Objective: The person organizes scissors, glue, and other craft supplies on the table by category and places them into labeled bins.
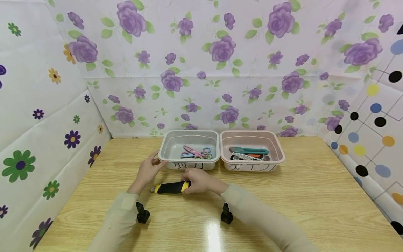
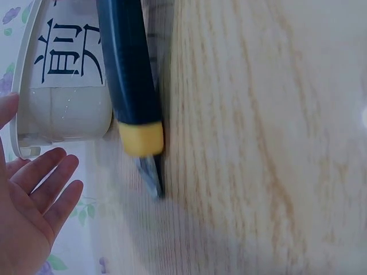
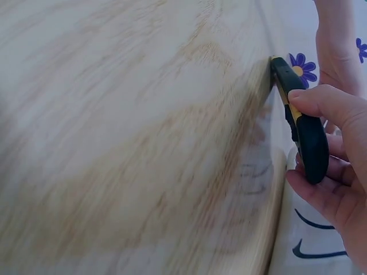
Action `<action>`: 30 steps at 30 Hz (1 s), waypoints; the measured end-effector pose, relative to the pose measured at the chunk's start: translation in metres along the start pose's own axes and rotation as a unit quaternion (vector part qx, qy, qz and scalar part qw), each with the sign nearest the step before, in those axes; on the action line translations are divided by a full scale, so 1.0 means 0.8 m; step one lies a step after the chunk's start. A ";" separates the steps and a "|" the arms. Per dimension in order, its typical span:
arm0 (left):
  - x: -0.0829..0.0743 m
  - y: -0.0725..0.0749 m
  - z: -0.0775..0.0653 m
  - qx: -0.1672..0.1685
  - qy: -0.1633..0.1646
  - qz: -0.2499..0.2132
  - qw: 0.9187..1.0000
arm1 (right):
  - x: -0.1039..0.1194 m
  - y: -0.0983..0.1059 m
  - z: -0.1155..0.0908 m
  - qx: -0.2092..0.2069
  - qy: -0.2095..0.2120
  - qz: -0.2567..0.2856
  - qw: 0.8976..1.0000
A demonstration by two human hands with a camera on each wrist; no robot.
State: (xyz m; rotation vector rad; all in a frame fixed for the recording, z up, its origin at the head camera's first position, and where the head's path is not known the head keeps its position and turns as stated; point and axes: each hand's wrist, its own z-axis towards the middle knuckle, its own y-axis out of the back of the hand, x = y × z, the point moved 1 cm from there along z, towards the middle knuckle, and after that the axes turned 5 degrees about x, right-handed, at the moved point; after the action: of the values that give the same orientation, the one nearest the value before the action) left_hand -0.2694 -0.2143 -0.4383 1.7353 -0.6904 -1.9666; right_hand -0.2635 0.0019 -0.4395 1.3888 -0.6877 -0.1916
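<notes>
My right hand (image 1: 197, 181) holds a black and yellow utility knife (image 1: 170, 188) by its right end, thumb on one side and fingers on the other. In the left wrist view the knife (image 2: 131, 63) points its metal tip away from the label, in front of the grey bin (image 2: 63, 114). The right wrist view has the knife (image 3: 312, 143) between thumb and fingertips. My left hand (image 1: 147, 172) is at the left front corner of the grey bin (image 1: 167, 154); its thumb is at the rim, and its other fingers (image 2: 49, 186) extend loosely beside the wall.
Inside the grey bin lie pink scissors (image 1: 196, 153) and other scissors. A pink bin (image 1: 277, 148) to its right holds several utility knives, one teal (image 1: 248, 150). Both bins carry front labels and stand on the wooden table (image 1: 302, 196) near the flowered back cloth (image 1: 201, 87).
</notes>
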 end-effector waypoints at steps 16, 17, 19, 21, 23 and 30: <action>-0.002 0.001 0.000 0.005 0.015 0.007 1.000 | -0.017 0.030 -0.049 -0.004 0.009 -0.039 0.999; -0.002 0.001 0.000 0.005 0.015 0.007 1.000 | -0.019 0.033 -0.052 -0.005 0.010 -0.040 0.999; -0.002 0.002 -0.001 0.006 0.016 0.007 1.000 | -0.021 0.037 -0.058 -0.007 0.012 -0.043 0.999; -0.003 0.003 -0.001 0.008 0.017 0.007 1.000 | -0.023 0.042 -0.065 -0.009 0.013 -0.048 0.999; -0.003 0.003 -0.002 0.009 0.018 0.006 1.000 | -0.024 0.046 -0.072 -0.013 0.014 -0.051 0.999; -0.002 0.002 -0.001 0.006 0.015 0.005 1.000 | -0.031 0.064 -0.097 -0.016 0.007 -0.062 0.998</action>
State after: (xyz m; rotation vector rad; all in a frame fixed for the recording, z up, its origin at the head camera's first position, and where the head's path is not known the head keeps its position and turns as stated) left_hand -0.2684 -0.2143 -0.4359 1.7624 -0.7013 -1.9296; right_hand -0.2538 0.0895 -0.4013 1.4011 -0.5844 -0.2886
